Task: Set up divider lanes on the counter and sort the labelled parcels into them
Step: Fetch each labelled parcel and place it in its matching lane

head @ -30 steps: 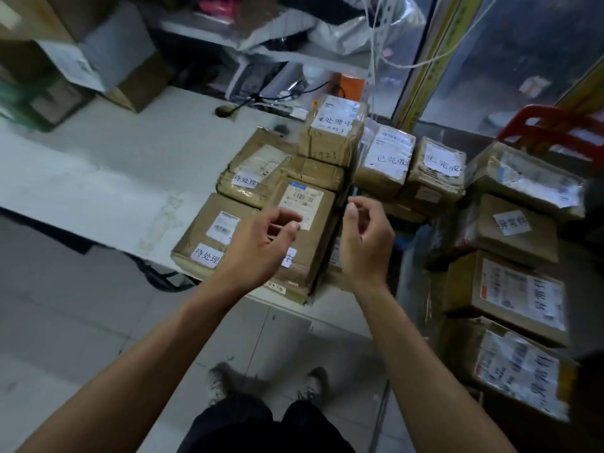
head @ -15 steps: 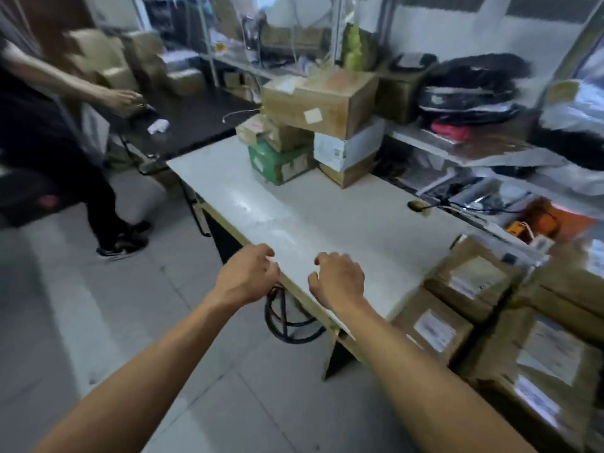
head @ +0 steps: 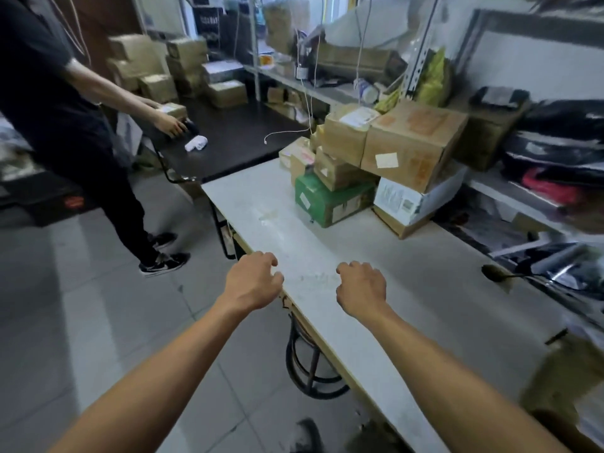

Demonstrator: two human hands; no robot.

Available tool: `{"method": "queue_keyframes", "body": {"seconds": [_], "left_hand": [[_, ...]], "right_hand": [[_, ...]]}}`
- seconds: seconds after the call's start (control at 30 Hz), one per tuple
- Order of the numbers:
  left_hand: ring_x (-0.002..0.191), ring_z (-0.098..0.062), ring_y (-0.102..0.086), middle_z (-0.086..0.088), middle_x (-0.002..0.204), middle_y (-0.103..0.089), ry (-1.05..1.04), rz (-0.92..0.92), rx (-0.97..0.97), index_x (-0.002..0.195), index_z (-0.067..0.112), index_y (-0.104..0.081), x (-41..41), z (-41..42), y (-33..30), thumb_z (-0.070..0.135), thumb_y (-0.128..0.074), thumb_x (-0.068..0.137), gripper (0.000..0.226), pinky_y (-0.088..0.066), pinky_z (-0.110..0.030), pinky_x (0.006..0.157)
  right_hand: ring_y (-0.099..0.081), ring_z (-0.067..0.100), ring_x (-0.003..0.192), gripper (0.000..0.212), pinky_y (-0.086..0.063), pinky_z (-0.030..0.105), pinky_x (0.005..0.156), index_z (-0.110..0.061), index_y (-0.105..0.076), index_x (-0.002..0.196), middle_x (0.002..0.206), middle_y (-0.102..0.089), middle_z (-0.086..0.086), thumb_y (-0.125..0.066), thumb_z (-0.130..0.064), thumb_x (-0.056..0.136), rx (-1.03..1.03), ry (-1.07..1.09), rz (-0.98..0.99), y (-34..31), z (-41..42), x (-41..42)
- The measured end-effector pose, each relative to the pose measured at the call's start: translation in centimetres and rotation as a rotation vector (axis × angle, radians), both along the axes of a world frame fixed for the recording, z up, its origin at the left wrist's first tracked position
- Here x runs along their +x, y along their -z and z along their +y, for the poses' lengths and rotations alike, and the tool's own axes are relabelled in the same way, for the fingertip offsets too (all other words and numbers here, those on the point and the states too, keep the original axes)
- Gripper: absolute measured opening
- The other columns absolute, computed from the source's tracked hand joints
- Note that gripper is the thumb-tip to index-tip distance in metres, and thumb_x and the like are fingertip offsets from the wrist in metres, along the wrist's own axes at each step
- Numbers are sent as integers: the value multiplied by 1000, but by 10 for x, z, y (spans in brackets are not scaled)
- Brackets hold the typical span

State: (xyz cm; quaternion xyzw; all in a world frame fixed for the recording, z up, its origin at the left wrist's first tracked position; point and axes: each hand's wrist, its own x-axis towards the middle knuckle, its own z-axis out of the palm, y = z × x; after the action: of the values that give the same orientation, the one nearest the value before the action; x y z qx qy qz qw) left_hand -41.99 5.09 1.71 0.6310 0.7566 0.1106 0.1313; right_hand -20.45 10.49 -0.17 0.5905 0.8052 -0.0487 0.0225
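Note:
My left hand (head: 253,282) hovers over the near edge of the white counter (head: 408,289), fingers loosely curled, holding nothing. My right hand (head: 361,289) hangs above the counter a little to the right, also loosely curled and empty. Only a blurred brown corner of the labelled parcels (head: 562,380) shows at the right edge. At the counter's far end stands a stack of boxes: a green box (head: 330,201), brown cartons (head: 408,148) and a white box (head: 408,199). No dividers are visible.
Another person (head: 49,103) in dark clothes stands at the left, reaching onto a black table (head: 235,138) that holds more cartons. Cluttered shelves (head: 539,178) run behind the counter. A black stool (head: 310,364) sits under the counter edge. Grey tiled floor lies left.
My view has swung left, away from the stacked labelled parcels to the bare stretch of counter. Both hands have drawn back from the parcels and now hover empty over the counter edge.

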Motion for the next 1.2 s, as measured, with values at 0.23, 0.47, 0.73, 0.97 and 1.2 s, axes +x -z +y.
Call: {"method": "queue_keyframes", "body": {"seconds": [0.23,0.47,0.73,0.97,1.2], "left_hand": [[109,-25,-61,-2,123,-65,-108,-15,5,128,19,-64,-73,80,8,39,-49,98,39,-54,-40,87],[116,-23,-59,-1,127,-64,-117,-41,-28,130,19,-62,-157,171,29,38,-50,98,39,-53,-41,91],[124,-21,-54,1,133,-59,86,-71,-72,137,22,-57,-234,292,30,40,-48,101,41,-48,-38,97],[123,-19,-55,3,131,-60,270,-132,-116,134,25,-58,-248,379,29,41,-48,100,39,-47,-37,94],[114,-17,-62,3,127,-65,342,-270,-166,128,23,-63,-247,469,39,38,-54,98,35,-51,-36,94]], "right_hand": [[-54,28,117,38,-45,35,91,-18,-57,133,128,-61,6,-52,-17,96,-13,-95,7,8,101,-84],[-58,27,114,35,-44,33,86,-17,-59,131,123,-64,5,-52,-19,96,-27,-135,-37,26,182,-165],[-58,27,118,32,-48,36,87,-18,-65,121,120,-66,3,-53,-19,92,-50,124,55,19,267,-238],[-52,23,113,35,-48,39,92,-19,-61,129,122,-58,2,-56,-25,95,-92,322,256,1,327,-264],[-42,35,140,66,-42,43,111,-23,-37,153,163,-20,10,-66,-17,94,-147,491,425,-6,421,-269]]}}
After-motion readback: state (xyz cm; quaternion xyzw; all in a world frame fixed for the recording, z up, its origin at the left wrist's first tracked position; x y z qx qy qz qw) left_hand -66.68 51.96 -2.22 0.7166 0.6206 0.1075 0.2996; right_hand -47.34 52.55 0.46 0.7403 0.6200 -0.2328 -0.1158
